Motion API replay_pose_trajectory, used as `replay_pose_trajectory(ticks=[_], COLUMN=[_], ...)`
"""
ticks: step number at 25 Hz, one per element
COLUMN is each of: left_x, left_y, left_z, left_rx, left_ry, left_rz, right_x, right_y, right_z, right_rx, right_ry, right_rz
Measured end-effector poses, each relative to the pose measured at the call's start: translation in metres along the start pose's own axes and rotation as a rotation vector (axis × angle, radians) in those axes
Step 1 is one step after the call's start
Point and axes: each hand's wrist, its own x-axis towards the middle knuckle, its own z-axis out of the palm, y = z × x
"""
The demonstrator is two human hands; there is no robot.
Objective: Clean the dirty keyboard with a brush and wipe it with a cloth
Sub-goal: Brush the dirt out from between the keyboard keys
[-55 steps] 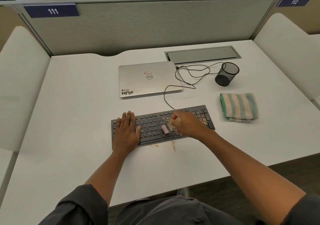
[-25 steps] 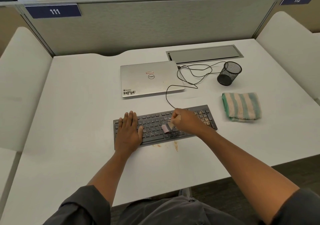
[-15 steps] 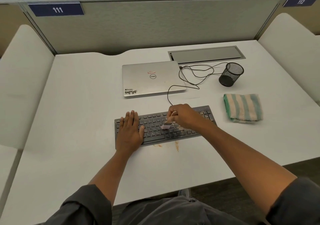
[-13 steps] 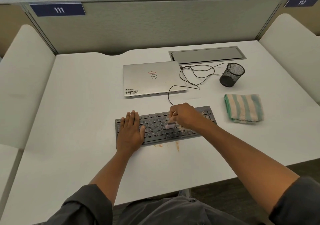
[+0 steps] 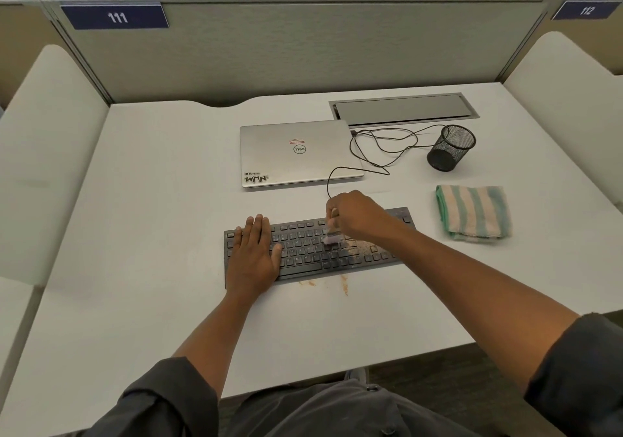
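I see a dark keyboard [image 5: 313,251] lying flat on the white desk [image 5: 151,200], close to the near edge. My left hand [image 5: 254,254] lies flat on the left end of the keyboard, fingers straight and close together, pressing down on the keys. My right hand [image 5: 357,215] is over the middle of the keyboard. Its fingers are curled tight around a small brush [image 5: 332,231], and the light bristles touch the keys near the top rows. The brush stands almost upright, tipped a little.

Brown crumbs sit on the keys just right of the brush, under my right wrist. Some more brown dirt [image 5: 344,285] lies on the desk, touching the front edge of the keyboard.

A folded cloth [image 5: 473,212] with green and pink stripes lies on the desk to the right of the keyboard, near it but not touching. Behind the keyboard is a shut silver laptop [image 5: 296,153]. A thin black cord [image 5: 381,153] runs in loops from the back of the keyboard past the laptop's right side. A black mesh cup [image 5: 451,148] stands tipped beside the cord, behind the cloth.
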Motion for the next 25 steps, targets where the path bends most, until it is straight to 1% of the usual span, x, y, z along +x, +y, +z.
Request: replay_pose_trajectory(ticks=[2,4,9,11,13,15,17,19,22,25], left_x=[0.000,0.000,0.000,0.000,0.000,0.000,0.001,0.000,0.000,0.000], left_y=[0.000,0.000,-0.001,0.000,-0.001,0.000,-0.001,-0.001,-0.001,-0.001], left_z=[0.000,-0.001,0.000,0.000,0.000,0.001,0.000,0.001,0.001,0.001], left_rx=[-0.002,-0.002,-0.003,-0.007,-0.004,0.004,0.001,0.002,0.004,0.008], left_ry=[0.002,0.004,0.008,0.015,0.007,0.002,0.004,-0.002,0.000,0.001], left_rz=[0.001,0.000,0.001,0.003,0.002,0.003,0.000,0.000,0.002,0.003], right_x=[-0.001,-0.005,-0.009,-0.007,-0.007,-0.008,-0.006,-0.003,0.000,0.001], right_y=[-0.002,0.000,0.007,0.007,0.009,0.016,0.020,0.021,0.017,0.019], right_z=[0.003,0.011,0.009,0.007,0.009,0.009,0.004,-0.003,-0.008,-0.002], right_rx=[0.033,0.008,-0.153,-0.089,-0.031,-0.054,-0.095,-0.054,0.046,0.034], right_ry=[-0.031,-0.055,0.013,0.032,0.009,0.008,0.044,0.087,0.085,0.068], right_rz=[-0.020,-0.025,-0.031,-0.025,-0.018,-0.004,0.026,0.040,-0.013,-0.012])
